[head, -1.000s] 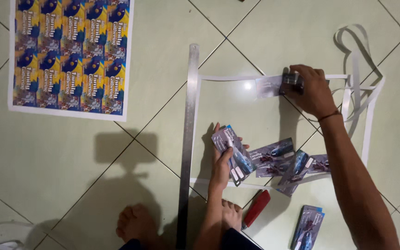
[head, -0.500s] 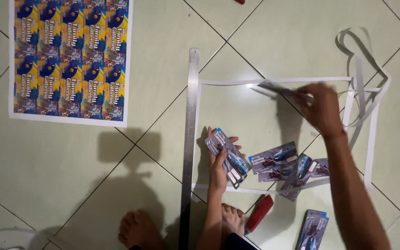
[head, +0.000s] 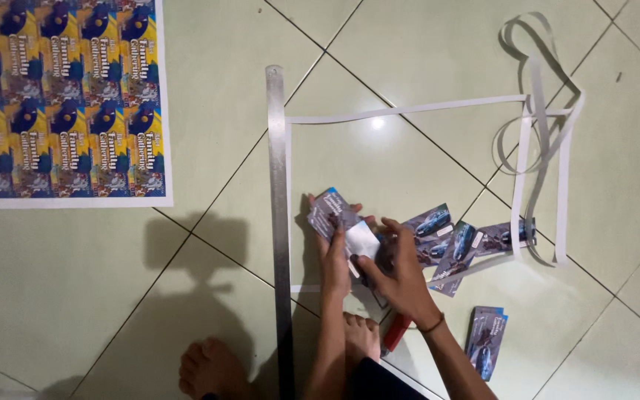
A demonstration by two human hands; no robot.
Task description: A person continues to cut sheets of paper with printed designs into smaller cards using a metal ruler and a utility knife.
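Stack of small printed cards (head: 330, 210) sits in left hand (head: 332, 255), fingers curled round it, held just above floor tiles (head: 446, 44) right beside long steel ruler (head: 278, 222). Right hand (head: 400, 275) pinches one card, white back up (head: 362, 241), against the stack; both hands touching. More cut cards (head: 453, 241) spread just to the right, another small pile (head: 486, 341) near right forearm. White paper offcut strips (head: 538, 133) frame the spot. Red-handled cutter (head: 396, 333) by bare feet (head: 212, 368). Uncut printed sheet (head: 61, 100) well apart, upper left.
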